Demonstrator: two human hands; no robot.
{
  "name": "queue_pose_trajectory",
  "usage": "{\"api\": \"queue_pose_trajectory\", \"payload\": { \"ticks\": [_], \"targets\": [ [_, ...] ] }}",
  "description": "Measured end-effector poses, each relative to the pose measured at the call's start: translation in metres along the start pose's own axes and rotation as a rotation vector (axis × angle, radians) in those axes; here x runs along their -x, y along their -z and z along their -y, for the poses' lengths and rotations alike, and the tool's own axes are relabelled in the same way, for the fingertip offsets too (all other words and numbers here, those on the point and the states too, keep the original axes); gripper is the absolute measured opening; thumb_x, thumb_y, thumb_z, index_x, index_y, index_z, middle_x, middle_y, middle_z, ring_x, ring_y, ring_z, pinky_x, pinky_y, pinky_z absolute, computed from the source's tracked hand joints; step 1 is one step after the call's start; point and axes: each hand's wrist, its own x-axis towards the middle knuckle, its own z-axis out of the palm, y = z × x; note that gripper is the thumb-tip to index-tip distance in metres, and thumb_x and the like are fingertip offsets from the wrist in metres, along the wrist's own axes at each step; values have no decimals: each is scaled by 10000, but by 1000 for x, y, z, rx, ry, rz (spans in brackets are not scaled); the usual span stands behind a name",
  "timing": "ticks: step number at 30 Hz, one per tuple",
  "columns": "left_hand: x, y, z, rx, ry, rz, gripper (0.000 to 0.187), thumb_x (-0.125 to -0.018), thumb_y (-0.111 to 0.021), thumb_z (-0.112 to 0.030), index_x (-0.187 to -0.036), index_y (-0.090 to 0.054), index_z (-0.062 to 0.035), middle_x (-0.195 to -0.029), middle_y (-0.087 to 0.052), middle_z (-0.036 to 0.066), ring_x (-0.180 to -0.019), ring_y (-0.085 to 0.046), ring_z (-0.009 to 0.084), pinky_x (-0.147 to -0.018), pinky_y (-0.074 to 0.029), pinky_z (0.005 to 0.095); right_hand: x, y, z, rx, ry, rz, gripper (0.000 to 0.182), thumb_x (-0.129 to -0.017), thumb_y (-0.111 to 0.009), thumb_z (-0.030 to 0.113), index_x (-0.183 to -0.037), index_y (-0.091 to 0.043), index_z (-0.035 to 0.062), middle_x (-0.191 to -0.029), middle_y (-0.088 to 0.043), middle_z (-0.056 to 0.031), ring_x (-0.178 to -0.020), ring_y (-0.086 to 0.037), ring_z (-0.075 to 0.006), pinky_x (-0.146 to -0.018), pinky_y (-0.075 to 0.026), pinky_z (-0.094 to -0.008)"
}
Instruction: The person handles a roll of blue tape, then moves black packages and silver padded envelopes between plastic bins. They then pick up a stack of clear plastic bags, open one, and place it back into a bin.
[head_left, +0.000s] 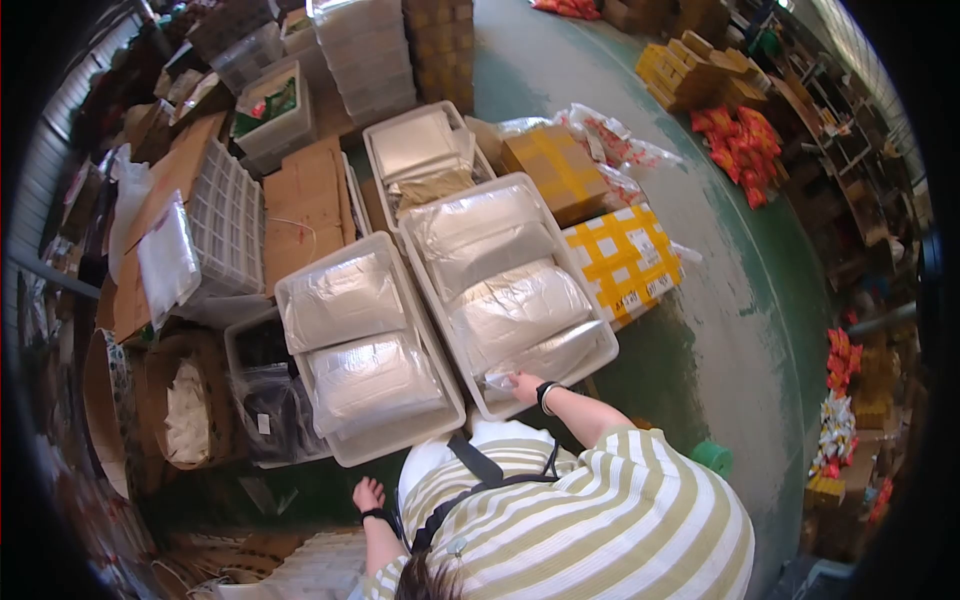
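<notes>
My right hand [525, 388] reaches over the near end of a white plastic crate [473, 380]. Its fingers are closed on a pale corner of the nearest silver foil bag [545, 352], which lies flat inside. Two more bulging foil bags, the middle one [520, 312] and the far one [480, 235], lie behind it in the same crate. Down at my side, my left hand [369, 494] hangs with loosely curled fingers and holds nothing. Nearest to it stands a second white crate [345, 455] with foil bags [372, 380] in it.
A third crate [375, 160] with foil packs stands behind. To the right are a yellow-taped carton [625, 262] and a brown carton [553, 172]. At left are a dark bin [270, 400] and an open cardboard box [230, 440]. Green-grey floor [740, 330] extends to the right.
</notes>
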Motion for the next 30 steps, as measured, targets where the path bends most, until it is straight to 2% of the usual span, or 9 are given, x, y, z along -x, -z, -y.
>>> {"api": "queue_pose_trajectory", "payload": {
  "ticks": [3,8,10,12,15,17,21,25,30],
  "targets": [
    [7,38,34,163,120,-115,274,-808,-532,-289,-1013,-512,-108,-999,-600,94,-778,-595,255,-587,-426,396,-4,4,10,68,-3,-1,420,-766,-484,200,-1150,-508,31,-1074,-571,-239,-1005,-551,-376,-878,-433,-409],
    [16,52,71,309,214,-356,263,-775,-495,-169,-988,-510,-14,-923,-605,158,-683,-590,276,-554,-429,419,11,20,38,25,-42,-20,407,-773,-486,235,-1117,-561,30,-1094,-573,-233,-1025,-556,-345,-891,-429,-400],
    [25,37,69,424,132,-404,204,-756,-503,-129,-895,-536,17,-802,-604,160,-569,-562,257,-438,-402,350,17,29,53,55,-21,-26,383,-774,-486,252,-1056,-599,17,-1061,-584,-238,-1002,-564,-359,-880,-435,-405],
    [25,34,59,323,10,-325,117,-770,-497,-115,-687,-510,-34,-578,-531,100,-412,-491,195,-323,-339,307,7,18,45,135,-27,-48,365,-777,-482,269,-961,-632,-9,-990,-601,-250,-960,-579,-374,-843,-454,-414],
    [0,55,44,288,-138,-318,105,-776,-510,-104,-690,-509,-45,-573,-529,81,-427,-497,171,-376,-410,299,-18,5,34,143,-90,-102,364,-772,-491,264,-876,-639,-52,-905,-610,-271,-902,-597,-391,-785,-478,-421],
    [-9,69,26,430,-128,-358,73,-782,-525,-89,-754,-554,-28,-608,-564,68,-456,-529,146,-388,-419,274,-17,3,42,80,-206,-173,350,-756,-526,248,-874,-635,-62,-890,-609,-282,-886,-603,-391,-775,-482,-419],
    [-33,89,0,321,-121,-394,109,-800,-539,-138,-870,-582,-66,-713,-617,64,-537,-590,152,-421,-423,275,-17,-12,55,62,-235,-257,354,-740,-552,228,-940,-622,-55,-952,-601,-285,-963,-585,-366,-798,-472,-403],
    [-56,118,-6,251,-153,-352,98,-804,-552,-141,-849,-591,-63,-719,-620,54,-546,-596,138,-446,-447,265,-11,-42,96,0,-410,-274,382,-732,-553,193,-1033,-600,-36,-1052,-585,-258,-1038,-550,-362,-852,-446,-392],
    [-73,201,-16,507,25,-409,68,-797,-554,-78,-843,-581,-34,-677,-603,64,-523,-587,143,-411,-432,263,-51,-91,162,-122,-199,-181,480,-712,-587,177,-1145,-542,-23,-1122,-561,-242,-1078,-534,-335,-894,-431,-354]
  ]
}}
